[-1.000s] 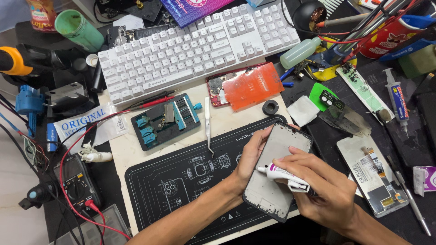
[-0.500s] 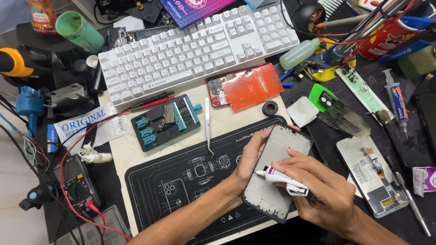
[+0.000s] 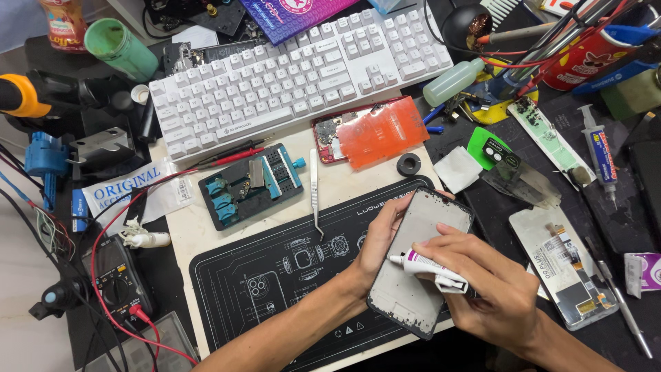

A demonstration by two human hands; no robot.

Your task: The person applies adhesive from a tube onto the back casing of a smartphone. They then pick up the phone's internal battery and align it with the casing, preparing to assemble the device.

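Nearest the camera, our right hand [image 3: 496,293] holds a small white glue tube [image 3: 430,269], its grip clamped on the tube body with the nozzle resting against the left edge of the phone frame [image 3: 420,265]. Our left hand [image 3: 379,241] closes its grip on that same left edge, tilting the frame off the black repair mat [image 3: 275,275] so the rim faces the nozzle. To the right, a detached phone screen [image 3: 561,265] lies flat on the counter [image 3: 206,234], well apart from the tube. Beyond the mat, tweezers [image 3: 315,193] lie just beside a blue board holder [image 3: 251,186], within reach. Farther back, a red phone body with an orange cover [image 3: 372,131] rests in front of the white keyboard [image 3: 296,76]. A multimeter [image 3: 113,275] sits at the left.
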